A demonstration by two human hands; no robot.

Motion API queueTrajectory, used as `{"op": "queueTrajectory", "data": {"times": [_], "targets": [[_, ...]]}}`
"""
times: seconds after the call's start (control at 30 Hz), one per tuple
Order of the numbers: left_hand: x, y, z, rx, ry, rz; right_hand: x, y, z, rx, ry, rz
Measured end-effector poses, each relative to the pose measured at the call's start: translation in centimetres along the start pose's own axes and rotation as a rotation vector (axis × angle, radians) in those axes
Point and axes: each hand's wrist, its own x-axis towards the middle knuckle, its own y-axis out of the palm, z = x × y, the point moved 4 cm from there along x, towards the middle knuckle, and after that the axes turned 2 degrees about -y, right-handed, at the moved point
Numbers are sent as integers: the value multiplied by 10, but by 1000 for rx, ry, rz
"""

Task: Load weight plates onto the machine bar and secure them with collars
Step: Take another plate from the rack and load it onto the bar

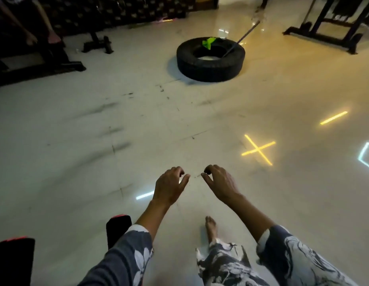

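Observation:
My left hand (170,185) and my right hand (219,182) hang side by side over the pale tiled floor, fingers curled loosely and apart, with nothing in either. No weight plate, machine bar or collar shows clearly in the head view. Both forearms come out of grey floral sleeves. One bare foot (210,226) stands on the tiles below my hands.
A black tyre (210,59) lies flat ahead with a green cloth (208,42) on its rim and a long stick (240,39) leaning in it. Dark gym frames stand at the far right (328,36) and far left (98,44). Black red-edged pads (117,228) sit at lower left.

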Motion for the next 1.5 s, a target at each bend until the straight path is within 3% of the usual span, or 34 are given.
{"op": "queueTrajectory", "data": {"times": [0.2, 0.43, 0.77, 1.27, 1.5], "targets": [[130, -43, 56, 15, -221, -123, 183, -8, 44, -10, -212, 155], [228, -116, 184, 13, -504, -331, 368, 40, 161, -53, -505, 341], [324, -267, 408, 0, -794, -575, 572, 123, 419, -72, -799, 470], [460, -488, 747, 44, -1150, -742, 848, 273, 785, -33, -1100, 652], [483, -574, 898, 53, -1321, -831, 929, 361, 958, -43, -1245, 751]]}}
